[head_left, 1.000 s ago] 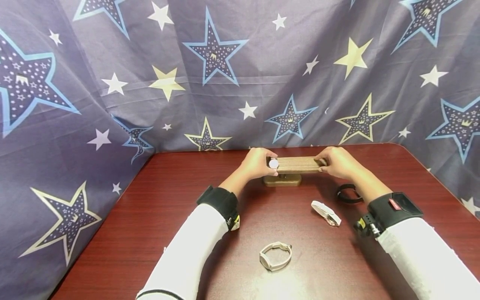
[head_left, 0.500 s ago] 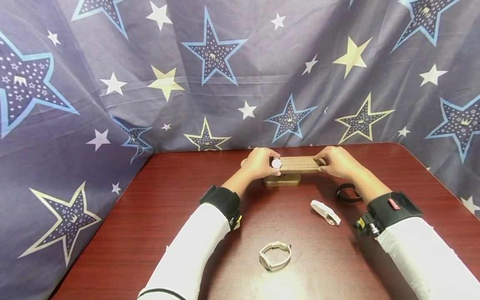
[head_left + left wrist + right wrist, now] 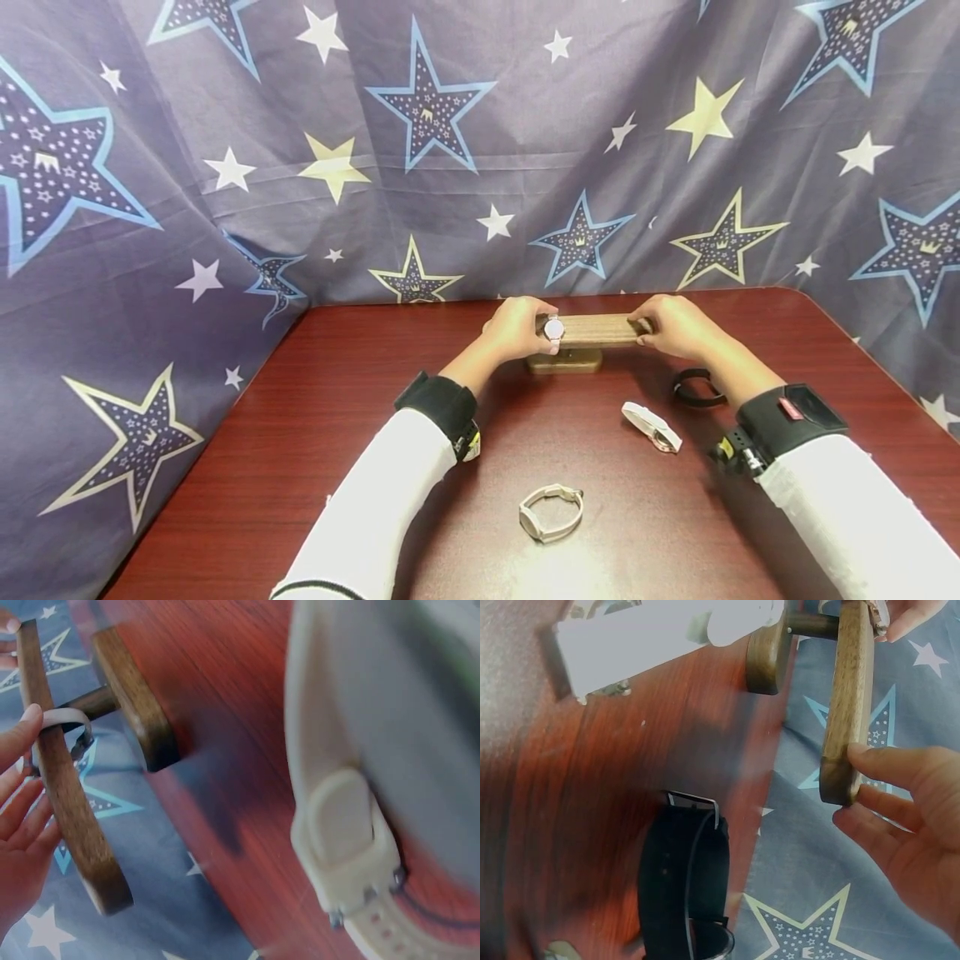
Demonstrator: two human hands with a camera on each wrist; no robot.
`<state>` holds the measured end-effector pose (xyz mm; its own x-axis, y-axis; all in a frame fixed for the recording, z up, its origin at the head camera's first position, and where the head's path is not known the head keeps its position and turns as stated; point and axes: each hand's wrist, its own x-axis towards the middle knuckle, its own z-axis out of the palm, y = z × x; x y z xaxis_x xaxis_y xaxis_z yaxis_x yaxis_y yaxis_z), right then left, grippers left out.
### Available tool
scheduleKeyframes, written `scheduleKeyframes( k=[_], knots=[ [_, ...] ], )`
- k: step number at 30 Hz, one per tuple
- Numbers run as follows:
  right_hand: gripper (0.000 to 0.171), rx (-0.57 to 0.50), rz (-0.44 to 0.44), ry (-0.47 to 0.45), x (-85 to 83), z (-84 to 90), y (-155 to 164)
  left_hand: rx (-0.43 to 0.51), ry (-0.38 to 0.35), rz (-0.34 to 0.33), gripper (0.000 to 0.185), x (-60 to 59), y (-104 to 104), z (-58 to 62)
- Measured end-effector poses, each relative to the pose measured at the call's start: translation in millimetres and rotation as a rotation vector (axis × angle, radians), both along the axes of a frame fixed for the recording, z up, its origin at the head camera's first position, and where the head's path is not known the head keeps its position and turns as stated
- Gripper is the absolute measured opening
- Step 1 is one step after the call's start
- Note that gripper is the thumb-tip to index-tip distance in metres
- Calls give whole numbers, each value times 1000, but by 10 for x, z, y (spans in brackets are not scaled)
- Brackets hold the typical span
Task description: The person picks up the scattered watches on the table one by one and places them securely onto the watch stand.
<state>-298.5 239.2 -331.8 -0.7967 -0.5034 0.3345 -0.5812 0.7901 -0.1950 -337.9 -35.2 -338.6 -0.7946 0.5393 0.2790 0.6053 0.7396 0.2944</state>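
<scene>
We judge the step in hand to be placing a round, white-faced watch on a pale strap (image 3: 553,330) along a brown wooden bar (image 3: 600,331), the top of a T-shaped stand with a flat wooden base (image 3: 564,362). The strap loops around the bar, near the post. The left hand (image 3: 516,328) has its grip on the watch, which sits between thumb and fingers with the face towards us; the right hand (image 3: 672,327) pinches the bar's far end. The next move, we think, calls for steadying the bar while the watch is settled, then loosening the left grip without dragging the strap. On the dark red worktop (image 3: 337,400), nearer us, lie a white-strapped watch (image 3: 645,419), a black strap loop (image 3: 699,402) and a cream watch (image 3: 529,523).
</scene>
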Motion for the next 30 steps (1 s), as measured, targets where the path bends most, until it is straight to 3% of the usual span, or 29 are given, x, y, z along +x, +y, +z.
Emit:
scheduleKeyframes(
  k=[5, 15, 30],
  knots=[
    [27, -12, 6, 58, 77, 71, 13, 32, 34, -44, 57, 18, -168, 82],
    [26, -50, 56, 102, 309, 189, -44, 104, 22, -54, 42, 159, -580, 181],
    [24, -86, 160, 123, 702, 132, -268, 73, -129, -163, 9, 613, -1077, 119]
  ],
)
